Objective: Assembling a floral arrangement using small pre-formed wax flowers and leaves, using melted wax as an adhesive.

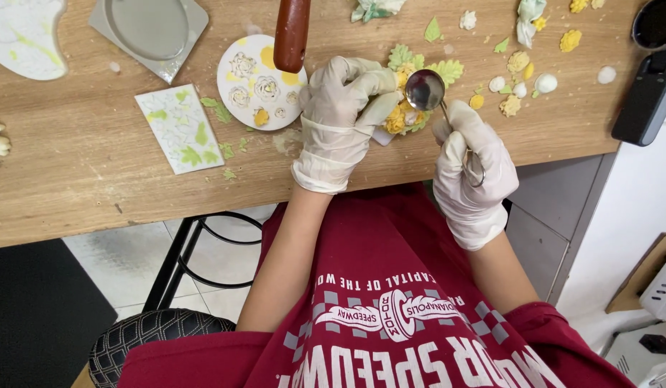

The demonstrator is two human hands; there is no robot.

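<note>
The small yellow-and-green flower cluster point(405, 115) is pinched by the gloved left hand point(343, 118); just right of it, the round metal spoon point(425, 89), handle slanting down-right, is gripped by the right hand point(471, 172).

Glossy metal spoon point(425, 89), matt grained wooden table point(95, 158).

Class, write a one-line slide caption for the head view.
Gloved left hand steadies a yellow-green flower piece while the right hand holds a metal spoon over it.
</note>
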